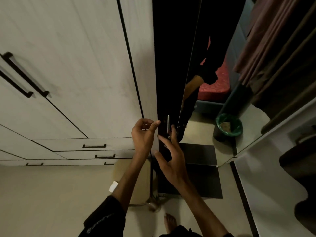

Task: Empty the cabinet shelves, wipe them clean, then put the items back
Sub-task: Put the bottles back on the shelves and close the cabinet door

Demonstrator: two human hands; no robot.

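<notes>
Right hand (172,156) reaches with fingers spread and relaxed, holding nothing, fingertips at the slim metal handle (168,124) of the dark cabinet door (168,65) just ahead. Left hand (143,134), loosely curled and empty, hovers beside it. That door looks rigid, glossy and probably slippery; the handle is the sensible grip.

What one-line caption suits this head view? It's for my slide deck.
Both hands, left hand and right hand, reach for the metal handle on a dark cabinet door beside white wardrobe doors.
</notes>
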